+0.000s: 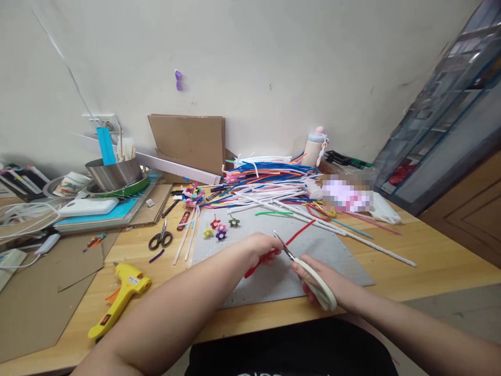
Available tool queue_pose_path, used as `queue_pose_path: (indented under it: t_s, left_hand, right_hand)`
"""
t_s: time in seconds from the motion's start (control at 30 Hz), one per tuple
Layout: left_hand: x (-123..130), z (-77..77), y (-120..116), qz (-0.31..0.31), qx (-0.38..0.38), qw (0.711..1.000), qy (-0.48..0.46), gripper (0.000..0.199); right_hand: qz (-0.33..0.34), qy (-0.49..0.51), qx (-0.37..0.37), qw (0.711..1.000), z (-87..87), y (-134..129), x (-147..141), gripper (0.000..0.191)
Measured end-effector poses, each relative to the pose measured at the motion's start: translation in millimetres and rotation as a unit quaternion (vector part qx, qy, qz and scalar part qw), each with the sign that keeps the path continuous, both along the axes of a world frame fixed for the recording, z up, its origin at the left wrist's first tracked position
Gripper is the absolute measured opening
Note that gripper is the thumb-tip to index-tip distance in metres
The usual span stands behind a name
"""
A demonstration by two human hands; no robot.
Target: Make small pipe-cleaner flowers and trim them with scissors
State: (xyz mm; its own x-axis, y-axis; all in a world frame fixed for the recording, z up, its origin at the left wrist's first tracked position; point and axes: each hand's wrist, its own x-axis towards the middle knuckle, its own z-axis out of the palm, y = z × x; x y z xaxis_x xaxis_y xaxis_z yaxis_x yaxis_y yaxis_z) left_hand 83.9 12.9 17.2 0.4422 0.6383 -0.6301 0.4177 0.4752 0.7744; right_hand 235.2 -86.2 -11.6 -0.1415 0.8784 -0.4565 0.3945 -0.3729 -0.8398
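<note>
Over a grey mat (pixel 332 266), my left hand (pixel 264 246) is closed on a red pipe cleaner (pixel 300 232), with a free end pointing up to the right. More red fuzzy material hangs below the fingers. My right hand (pixel 315 277) grips white-handled scissors (pixel 319 282), whose metal blades lie against the red pipe cleaner beside my left fingertips. Whether the blades are fully closed I cannot tell. Several small pipe-cleaner flowers (pixel 221 227), in red, yellow, pink, purple and green, rest on the mat left of my left hand.
A yellow glue gun (pixel 125 292) and black scissors (pixel 160 239) lie at left. Behind the mat is a heap of coloured pipe cleaners (pixel 270 183). Cardboard (pixel 191 146) leans on the wall near a metal bowl (pixel 115 175); a bottle (pixel 313 149) stands at the back.
</note>
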Motion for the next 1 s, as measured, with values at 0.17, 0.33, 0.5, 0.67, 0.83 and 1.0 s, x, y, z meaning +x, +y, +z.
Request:
queue_pose_path:
  t_s: [0.17, 0.33, 0.5, 0.67, 0.83, 1.0]
  left_hand:
    - [5.4, -0.9, 6.0, -0.02, -0.025, 0.999, 0.024, 0.021]
    - [6.6, 0.2, 7.2, -0.025, -0.029, 0.999, 0.033, 0.026]
    - [5.6, -0.9, 7.8, -0.025, -0.028, 0.999, 0.039, 0.024]
    - [4.5, -3.4, 8.0, -0.026, -0.025, 0.998, 0.052, 0.026]
    - [3.7, -6.9, 10.0, -0.025, -0.008, 0.998, 0.057, 0.026]
    - [-10.2, -0.6, 13.2, -0.004, 0.048, 0.998, 0.03, 0.015]
  right_hand:
    - [-0.012, -0.011, 0.003, 1.0, -4.1, 1.9, -0.3, 0.049]
    - [-0.016, -0.027, -0.002, 0.999, -2.9, 4.5, -1.2, 0.048]
    - [-0.012, -0.023, -0.006, 1.0, -1.4, 5.0, -2.2, 0.047]
    - [-0.008, -0.026, -0.014, 1.0, 2.8, 5.2, -4.5, 0.048]
    - [-0.011, -0.026, -0.031, 0.999, 8.4, 9.1, -8.5, 0.05]
    - [0.014, -0.119, -0.013, 0.993, 14.1, 29.4, 1.4, 0.044]
